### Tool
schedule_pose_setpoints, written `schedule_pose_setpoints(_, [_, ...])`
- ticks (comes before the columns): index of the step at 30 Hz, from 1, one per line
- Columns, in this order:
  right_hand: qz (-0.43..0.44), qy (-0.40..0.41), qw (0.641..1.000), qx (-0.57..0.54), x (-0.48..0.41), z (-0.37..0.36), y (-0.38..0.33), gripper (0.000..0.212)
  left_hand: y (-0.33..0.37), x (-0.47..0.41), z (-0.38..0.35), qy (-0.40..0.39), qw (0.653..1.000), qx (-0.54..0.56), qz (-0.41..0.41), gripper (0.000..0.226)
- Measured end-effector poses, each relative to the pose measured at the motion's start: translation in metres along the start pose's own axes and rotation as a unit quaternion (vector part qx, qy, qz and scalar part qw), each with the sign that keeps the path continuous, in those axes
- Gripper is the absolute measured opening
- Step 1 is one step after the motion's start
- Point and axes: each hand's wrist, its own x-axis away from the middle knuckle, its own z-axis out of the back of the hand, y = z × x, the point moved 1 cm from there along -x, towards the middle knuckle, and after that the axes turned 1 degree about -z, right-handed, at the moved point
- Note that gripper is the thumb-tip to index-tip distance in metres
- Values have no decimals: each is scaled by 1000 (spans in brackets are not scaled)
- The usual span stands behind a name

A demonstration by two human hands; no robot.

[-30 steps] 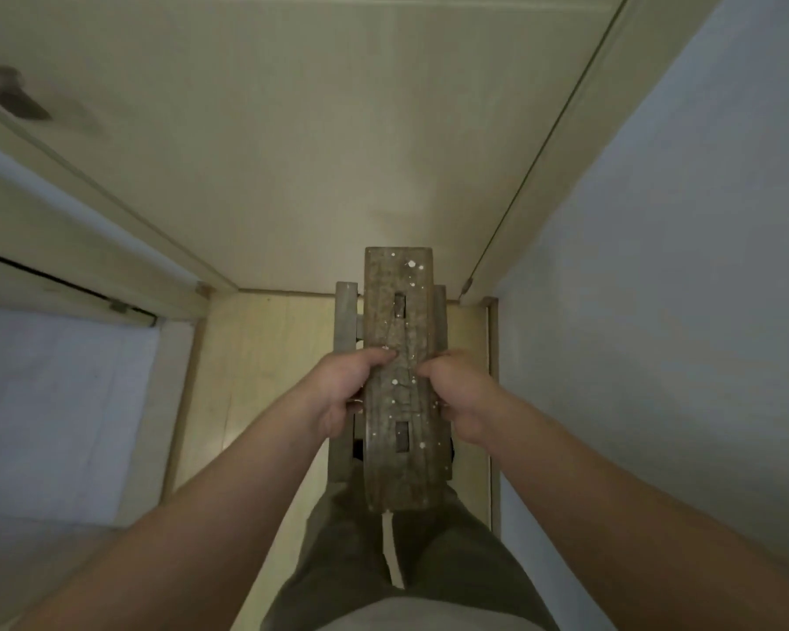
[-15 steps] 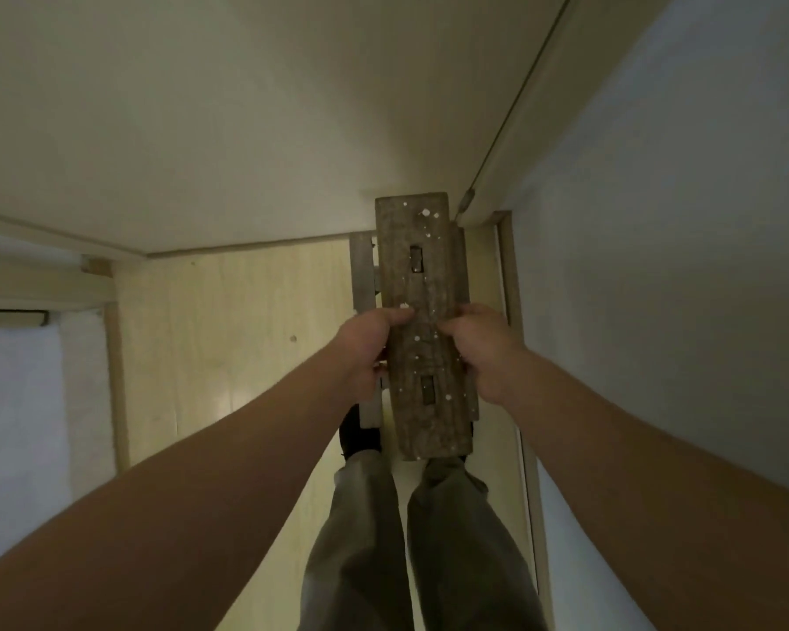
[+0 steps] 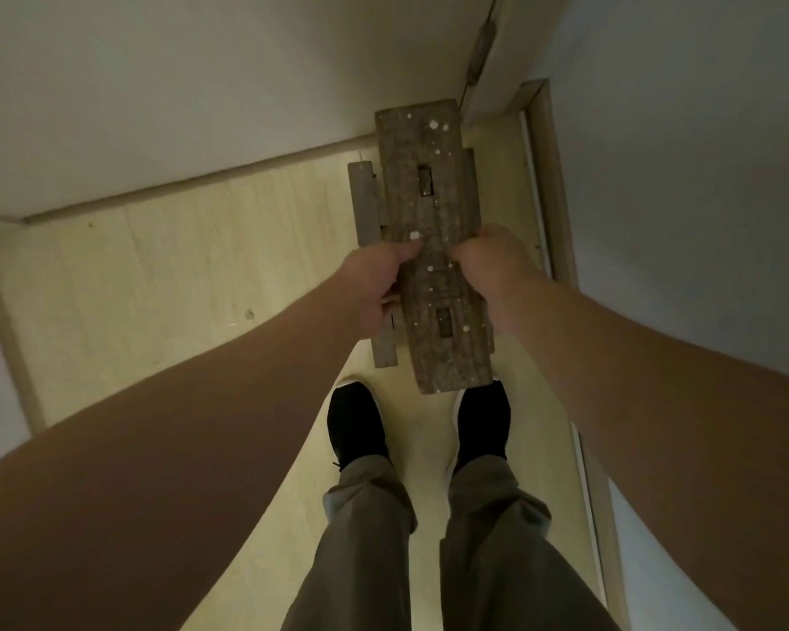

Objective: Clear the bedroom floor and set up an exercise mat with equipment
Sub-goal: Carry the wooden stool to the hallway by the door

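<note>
A narrow wooden stool, rough and speckled with white paint, hangs in front of me above the pale wood floor. Its top plank has two small rectangular slots, and its legs show as grey bars on either side. My left hand grips its left edge at the middle, thumb on top. My right hand grips the right edge opposite. The stool's far end reaches the corner where the door meets the wall. No mat or exercise equipment is in view.
A pale door with a hinge fills the top. A grey wall and a door frame run down the right. My black shoes stand just below the stool. Open floor lies to the left.
The view has tilted further down, so my shoes and more floor now show. The stool is still held by both hands and sits closer to the door corner.
</note>
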Motion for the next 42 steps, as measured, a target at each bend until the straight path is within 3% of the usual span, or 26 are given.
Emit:
schedule_pose_setpoints(4, [3, 16, 1000, 7, -24, -7, 18, 43, -12, -27, -2, 0, 1000, -5, 7, 34])
schedule_pose_setpoints(8, [30, 14, 999, 21, -27, -18, 24, 37, -21, -43, 8, 6, 1000, 2, 5, 37])
schedule_pose_setpoints(12, [44, 64, 997, 23, -22, -23, 35, 32, -28, -45, 17, 20, 999, -18, -18, 41])
schedule_pose_setpoints(15, [-10, 81, 996, 25, -6, -30, 57, 45, -38, -36, 12, 16, 1000, -19, -11, 34])
schedule_pose_setpoints(20, [-168, 79, 983, -6, 32, -35, 107, 87, -81, -14, 4, 24, 998, -8, 58, 31])
schedule_pose_setpoints(23, [-214, 66, 970, -89, 40, -39, 120, 66, -93, -13, 4, 39, 997, 35, 49, 28])
schedule_pose_setpoints(26, [-177, 89, 974, -108, 33, -43, 112, 50, -89, -17, -1, 63, 997, 36, 16, 23])
schedule_pose_setpoints(42, [-131, 104, 984, -62, 6, -44, 70, 53, -41, -32, -7, 96, 995, -27, -28, 26])
